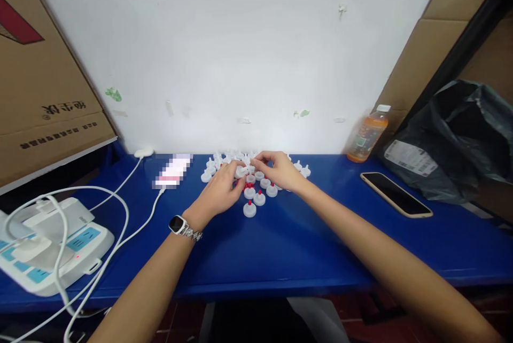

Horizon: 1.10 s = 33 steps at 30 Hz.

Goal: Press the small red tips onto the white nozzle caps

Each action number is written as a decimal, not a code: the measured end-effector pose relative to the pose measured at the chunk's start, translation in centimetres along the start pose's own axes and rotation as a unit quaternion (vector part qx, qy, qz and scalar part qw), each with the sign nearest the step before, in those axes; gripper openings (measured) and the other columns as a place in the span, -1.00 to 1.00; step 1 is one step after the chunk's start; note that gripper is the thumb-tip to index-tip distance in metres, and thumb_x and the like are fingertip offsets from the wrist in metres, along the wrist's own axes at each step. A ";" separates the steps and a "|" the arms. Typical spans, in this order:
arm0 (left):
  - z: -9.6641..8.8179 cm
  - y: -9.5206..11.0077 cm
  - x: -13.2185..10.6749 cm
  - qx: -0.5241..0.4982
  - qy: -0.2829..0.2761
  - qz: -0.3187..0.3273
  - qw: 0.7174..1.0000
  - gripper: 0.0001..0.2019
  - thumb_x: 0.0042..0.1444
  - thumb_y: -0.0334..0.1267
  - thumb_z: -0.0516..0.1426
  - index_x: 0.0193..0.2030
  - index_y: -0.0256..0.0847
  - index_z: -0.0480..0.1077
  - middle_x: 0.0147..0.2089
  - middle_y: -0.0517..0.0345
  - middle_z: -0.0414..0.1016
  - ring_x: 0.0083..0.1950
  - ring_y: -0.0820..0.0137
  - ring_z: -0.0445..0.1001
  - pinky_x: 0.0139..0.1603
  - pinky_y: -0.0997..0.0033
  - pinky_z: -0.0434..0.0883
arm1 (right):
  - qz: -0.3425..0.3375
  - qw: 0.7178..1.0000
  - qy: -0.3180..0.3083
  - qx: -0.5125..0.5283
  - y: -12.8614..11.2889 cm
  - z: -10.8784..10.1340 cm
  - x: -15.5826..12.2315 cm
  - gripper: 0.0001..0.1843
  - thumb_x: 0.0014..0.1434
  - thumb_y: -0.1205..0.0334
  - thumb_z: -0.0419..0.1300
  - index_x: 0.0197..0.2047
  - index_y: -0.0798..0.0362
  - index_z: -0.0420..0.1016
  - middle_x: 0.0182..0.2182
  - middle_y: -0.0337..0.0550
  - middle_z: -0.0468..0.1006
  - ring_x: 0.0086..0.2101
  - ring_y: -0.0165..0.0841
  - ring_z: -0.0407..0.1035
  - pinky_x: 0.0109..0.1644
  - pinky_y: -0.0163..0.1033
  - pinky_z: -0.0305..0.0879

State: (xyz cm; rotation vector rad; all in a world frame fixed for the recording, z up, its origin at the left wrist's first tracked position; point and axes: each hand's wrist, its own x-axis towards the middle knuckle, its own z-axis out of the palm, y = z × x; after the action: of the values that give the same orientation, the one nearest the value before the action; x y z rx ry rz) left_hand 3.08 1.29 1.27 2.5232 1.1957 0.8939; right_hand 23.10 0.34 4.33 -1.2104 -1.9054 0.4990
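Observation:
My left hand (222, 185), a watch on its wrist, has its fingers closed on a white plastic cap (241, 171) with a short spout. Close beside it, my right hand (278, 169) is pinched, thumb against index finger, over the middle of the pile; what sits between those fingertips is hidden. White spouted caps (210, 163) stand in a cluster behind and around both hands. Nearer me are several round white caps with red tips (249, 209), upright on the blue table (288, 247). Some small red pieces (249, 186) show between the hands.
On the left lie a white power strip (90, 244) with looping cables and a lit phone (172, 171) on a charging cord. At right are an orange drink bottle (367, 134), a dark phone (396, 194) and a grey plastic bag (452, 140). A white wall (240, 54) bounds the back.

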 end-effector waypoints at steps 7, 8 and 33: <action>-0.1 -1.4 -0.1 0.005 -0.028 -0.035 0.999 -0.77 0.25 -0.19 0.01 0.00 -0.19 0.27 -0.09 -0.01 0.44 -0.01 0.16 0.44 0.03 0.08 0.38 | -0.051 0.962 -0.108 -0.247 2.3 0.7 0.0 -0.88 0.15 0.18 0.27 -0.32 -0.01 0.63 -0.34 -0.15 0.61 -0.15 -0.19 0.32 0.03 -0.06 -0.03; 0.0 -1.3 -0.1 0.003 -0.027 -0.033 0.999 -0.78 0.24 -0.20 0.02 -0.01 -0.19 0.27 -0.08 -0.01 0.45 -0.01 0.16 0.45 0.03 0.09 0.38 | -0.048 0.958 -0.121 -0.257 2.2 0.8 -0.1 -0.87 0.15 0.15 0.29 -0.32 -0.02 0.64 -0.34 -0.14 0.60 -0.14 -0.18 0.31 0.02 -0.07 -0.04; 0.0 0.5 -0.2 -0.095 -0.056 -0.063 0.992 -0.85 0.21 -0.19 0.05 -0.11 -0.13 0.27 -0.54 0.33 0.39 -0.56 0.41 0.34 -0.46 0.42 0.18 | 0.025 0.987 0.004 0.161 2.4 1.2 -1.1 -0.71 0.14 -0.01 0.28 -0.29 0.07 0.52 -0.37 -0.15 0.60 -0.36 -0.33 0.42 -0.23 -0.21 0.29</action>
State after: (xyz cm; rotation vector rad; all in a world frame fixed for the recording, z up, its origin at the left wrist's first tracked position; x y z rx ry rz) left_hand 3.26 0.80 1.35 2.2895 1.1617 0.7842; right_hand 23.77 0.54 1.55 -1.0473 -1.7106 0.7940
